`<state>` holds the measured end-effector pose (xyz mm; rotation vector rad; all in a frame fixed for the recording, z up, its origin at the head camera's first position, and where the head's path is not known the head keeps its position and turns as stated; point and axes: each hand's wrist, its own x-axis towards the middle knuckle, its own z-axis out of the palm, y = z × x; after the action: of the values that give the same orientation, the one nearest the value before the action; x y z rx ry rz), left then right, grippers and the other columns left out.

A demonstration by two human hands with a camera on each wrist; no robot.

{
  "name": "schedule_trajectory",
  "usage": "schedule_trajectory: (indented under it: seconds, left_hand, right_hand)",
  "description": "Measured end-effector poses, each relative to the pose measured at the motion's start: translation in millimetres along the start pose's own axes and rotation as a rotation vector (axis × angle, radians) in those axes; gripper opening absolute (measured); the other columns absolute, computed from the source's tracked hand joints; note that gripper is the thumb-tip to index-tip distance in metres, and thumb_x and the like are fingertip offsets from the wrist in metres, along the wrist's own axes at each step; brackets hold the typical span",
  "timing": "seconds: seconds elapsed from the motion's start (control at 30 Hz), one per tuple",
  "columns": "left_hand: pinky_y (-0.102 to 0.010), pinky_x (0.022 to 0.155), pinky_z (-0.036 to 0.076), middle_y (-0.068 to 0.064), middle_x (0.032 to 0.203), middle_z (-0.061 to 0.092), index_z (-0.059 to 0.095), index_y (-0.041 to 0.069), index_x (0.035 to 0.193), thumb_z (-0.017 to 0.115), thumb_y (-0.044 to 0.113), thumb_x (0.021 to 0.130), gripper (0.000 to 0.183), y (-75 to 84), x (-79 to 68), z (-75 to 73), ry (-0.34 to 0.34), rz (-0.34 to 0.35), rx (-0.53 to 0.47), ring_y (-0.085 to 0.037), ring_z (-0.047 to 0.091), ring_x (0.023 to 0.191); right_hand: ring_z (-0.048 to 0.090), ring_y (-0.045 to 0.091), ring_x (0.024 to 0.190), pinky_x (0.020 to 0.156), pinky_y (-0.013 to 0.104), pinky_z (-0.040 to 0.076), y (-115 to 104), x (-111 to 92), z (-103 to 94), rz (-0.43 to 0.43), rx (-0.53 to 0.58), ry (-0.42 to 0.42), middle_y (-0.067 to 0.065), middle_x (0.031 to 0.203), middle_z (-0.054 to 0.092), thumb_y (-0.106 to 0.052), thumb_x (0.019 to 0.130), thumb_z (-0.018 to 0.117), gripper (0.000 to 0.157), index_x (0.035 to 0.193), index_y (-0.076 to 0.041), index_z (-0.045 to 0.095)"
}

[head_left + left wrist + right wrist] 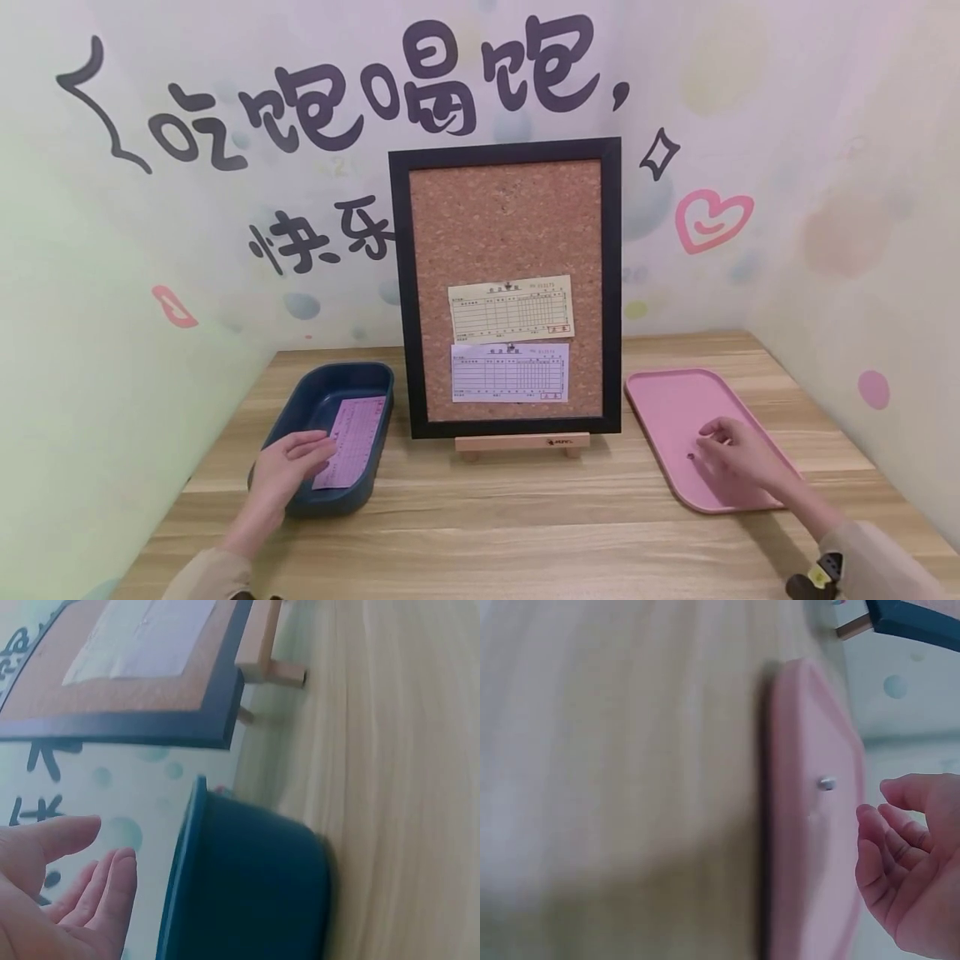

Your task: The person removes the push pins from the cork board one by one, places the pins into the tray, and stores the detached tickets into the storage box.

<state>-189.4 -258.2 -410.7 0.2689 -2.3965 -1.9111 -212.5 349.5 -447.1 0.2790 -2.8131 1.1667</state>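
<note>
My left hand (288, 467) hovers over the deep blue bin (324, 408), in which a pink printed slip (352, 442) lies. In the left wrist view the thumb and fingers are apart and nothing is between them. On the right, my other hand (738, 454) is above the pink tray (671, 392), its fingers loosely bent and holding nothing. Just beyond those fingertips a small silvery pin-like piece (826, 783) rests on the tray. A cork board (510, 217) stands between the hands, bearing a cream slip (480, 317) above a lilac slip (487, 385).
The black-framed board leans on a small wooden stand (517, 443). Dark clips or pins (512, 347) sit at the slips' top edges. Behind the wood-grain table (480, 533) is a white wall (330, 208) with large black writing.
</note>
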Motion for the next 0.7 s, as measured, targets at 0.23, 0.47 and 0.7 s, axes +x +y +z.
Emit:
schedule_trajectory:
  seconds: [0.23, 0.47, 0.7]
  left_hand:
    - [-0.016, 0.071, 0.051, -0.001, 0.093, 0.068, 0.051, -0.009, 0.116, 0.067, 0.010, 0.082, 0.042, 37.5, -10.2, 32.3, 0.024, 0.048, -0.002, 0.003, 0.061, 0.076]
    - [-0.016, 0.072, 0.051, -0.005, 0.096, 0.068, 0.055, -0.007, 0.113, 0.070, 0.011, 0.079, 0.042, 50.1, -2.7, 57.1, 0.014, 0.149, -0.039, 0.001, 0.062, 0.080]
    - [-0.018, 0.077, 0.051, -0.016, 0.106, 0.064, 0.054, -0.006, 0.114, 0.070, 0.011, 0.079, 0.042, 59.6, 19.8, 76.0, -0.030, 0.253, -0.179, -0.005, 0.064, 0.085]
  right_hand:
    - [0.051, 0.005, 0.062, 0.053, 0.022, 0.046, -31.2, 15.2, -15.2, -0.087, -0.093, 0.067, 0.007, 0.077, 0.060, -0.008, 0.085, 0.061, 0.020, 0.096, 0.007, 0.056]
    - [0.056, 0.014, 0.072, 0.057, 0.026, 0.047, -74.2, 34.7, -28.8, -0.082, -0.146, 0.062, 0.010, 0.086, 0.060, -0.022, 0.087, 0.060, 0.029, 0.101, 0.003, 0.055]
    - [0.057, 0.019, 0.074, 0.058, 0.028, 0.046, -118.7, 53.1, -37.7, -0.141, -0.211, 0.093, 0.011, 0.089, 0.062, -0.028, 0.086, 0.062, 0.033, 0.102, 0.001, 0.057]
